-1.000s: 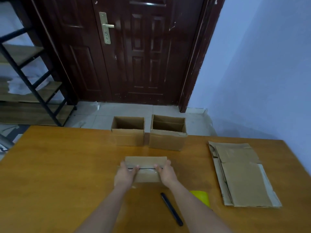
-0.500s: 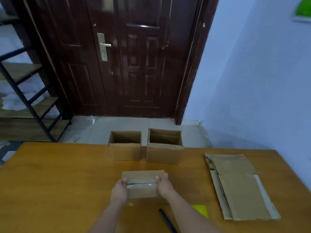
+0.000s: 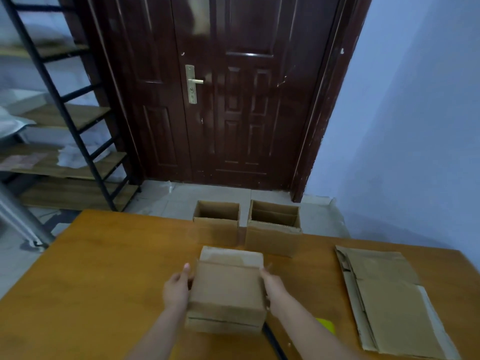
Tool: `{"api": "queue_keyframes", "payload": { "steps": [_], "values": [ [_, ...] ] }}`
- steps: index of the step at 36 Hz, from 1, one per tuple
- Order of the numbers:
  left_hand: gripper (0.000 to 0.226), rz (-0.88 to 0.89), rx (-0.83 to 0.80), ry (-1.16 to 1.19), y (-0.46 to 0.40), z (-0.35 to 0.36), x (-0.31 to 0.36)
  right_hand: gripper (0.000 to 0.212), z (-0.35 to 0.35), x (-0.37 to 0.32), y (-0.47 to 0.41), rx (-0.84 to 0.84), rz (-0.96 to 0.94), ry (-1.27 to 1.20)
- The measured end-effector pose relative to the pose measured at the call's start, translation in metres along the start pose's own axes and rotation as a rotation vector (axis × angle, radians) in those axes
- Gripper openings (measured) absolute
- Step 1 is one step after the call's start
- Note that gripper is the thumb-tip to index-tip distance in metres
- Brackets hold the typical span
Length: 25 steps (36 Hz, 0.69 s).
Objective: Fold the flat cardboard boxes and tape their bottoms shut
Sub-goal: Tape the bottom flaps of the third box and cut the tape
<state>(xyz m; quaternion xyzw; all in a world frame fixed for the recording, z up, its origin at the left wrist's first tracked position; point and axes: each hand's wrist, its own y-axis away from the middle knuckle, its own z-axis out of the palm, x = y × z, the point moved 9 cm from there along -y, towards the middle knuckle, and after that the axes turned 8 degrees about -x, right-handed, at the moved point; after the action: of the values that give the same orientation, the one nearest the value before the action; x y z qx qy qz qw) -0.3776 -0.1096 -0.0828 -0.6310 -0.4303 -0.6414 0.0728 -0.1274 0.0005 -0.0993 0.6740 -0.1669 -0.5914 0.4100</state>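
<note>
Wooden desk. Near the right edge, a stack of flat cardboard boxes. At the far edge, two folded boxes side by side, tops open. Mid-desk, tilted box gripped on both sides: left hand and right hand, fingers pressed against its flanks.

Cardboard box held between left hand and right hand, wooden table
</note>
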Motion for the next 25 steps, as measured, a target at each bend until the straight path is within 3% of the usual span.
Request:
{"api": "queue_keyframes", "payload": {
  "steps": [6, 13, 17, 21, 25],
  "values": [
    [0.038, -0.033, -0.162, -0.035, 0.007, 0.005, -0.011, 0.04, 0.015, -0.006, -0.003, -0.05, -0.111, 0.092],
    [0.04, 0.006, -0.157, 0.077, 0.013, 0.0, -0.009, 0.036, 0.023, -0.021, 0.006, -0.135, -0.261, 0.079],
    [0.054, 0.018, -0.14, 0.16, 0.012, -0.004, -0.004, 0.043, 0.032, -0.025, 0.006, -0.163, -0.314, 0.134],
    [0.051, 0.073, -0.167, 0.173, 0.012, -0.002, 0.005, 0.048, 0.043, -0.027, 0.004, -0.175, -0.324, 0.176],
    [0.063, 0.057, -0.207, 0.153, 0.006, -0.001, 0.003, 0.05, 0.048, -0.027, 0.001, -0.172, -0.315, 0.206]
  ]
}}
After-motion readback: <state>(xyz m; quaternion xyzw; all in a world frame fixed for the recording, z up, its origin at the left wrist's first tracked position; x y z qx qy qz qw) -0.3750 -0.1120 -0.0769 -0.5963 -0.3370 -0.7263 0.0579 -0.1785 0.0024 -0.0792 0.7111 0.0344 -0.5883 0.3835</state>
